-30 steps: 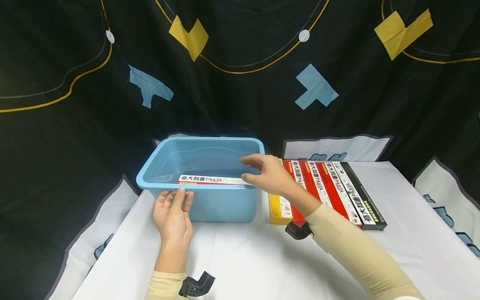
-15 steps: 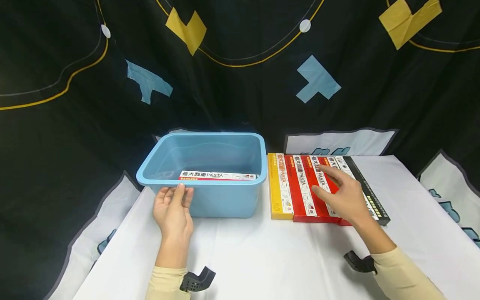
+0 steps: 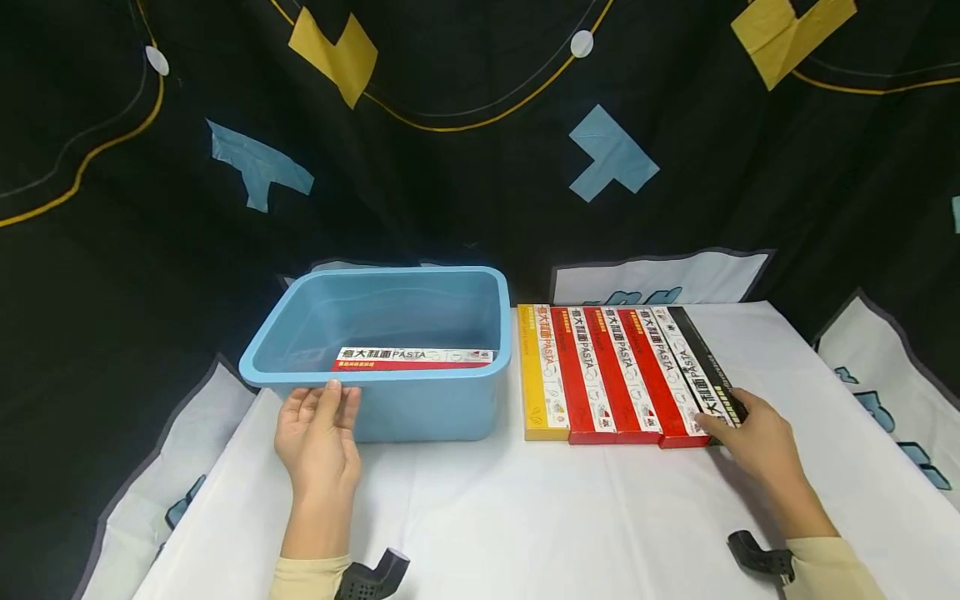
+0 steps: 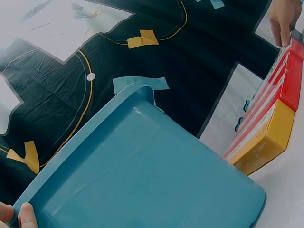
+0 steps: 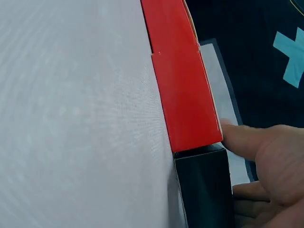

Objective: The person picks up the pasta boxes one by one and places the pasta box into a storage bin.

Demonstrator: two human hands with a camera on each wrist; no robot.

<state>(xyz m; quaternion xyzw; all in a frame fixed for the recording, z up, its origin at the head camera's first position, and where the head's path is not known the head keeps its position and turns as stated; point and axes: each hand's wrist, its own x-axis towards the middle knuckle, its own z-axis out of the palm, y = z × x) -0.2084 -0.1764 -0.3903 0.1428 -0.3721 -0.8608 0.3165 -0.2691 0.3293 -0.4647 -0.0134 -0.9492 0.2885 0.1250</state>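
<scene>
My left hand holds the front rim of a light blue plastic bin, thumb on the near side. Inside the bin lies a red and white pasta box. Over at the right, my right hand grips the near end of a black and white pasta box, the last in a row. Its thumb lies by the seam with the neighbouring red pasta box, and its fingers reach over the outer side. In the right wrist view, thumb and fingers straddle the black end.
More pasta boxes lie flat side by side: a yellow one nearest the bin, then red ones. They rest on a white-covered table. A black curtain with tape pieces hangs behind.
My right hand has left the bin, crossed rightward over the row and come down on the black pasta box. My left hand still holds the rim. The head view has shifted slightly.
</scene>
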